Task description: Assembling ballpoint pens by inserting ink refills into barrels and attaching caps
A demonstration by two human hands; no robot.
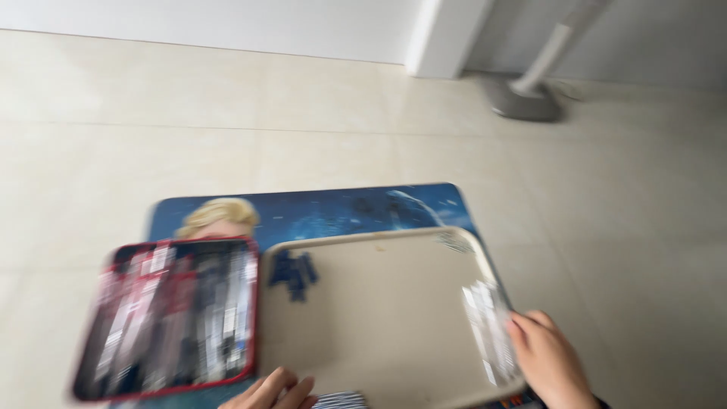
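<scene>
A pale tiled floor filled most of the view, with a grey fan base standing near the far wall. On the floor lay a blue printed mat, acting as the worktop. A beige tray rested on the mat, and just beside its left edge sat a red-rimmed tin packed with blurred sachets. A small cluster of dark blue pieces lay on the tray near its left rim. The right hand was closed on a clear wrapped packet at the tray's right edge. The left hand rested at the tray's near edge, fingers loosely spread, holding nothing visible.
</scene>
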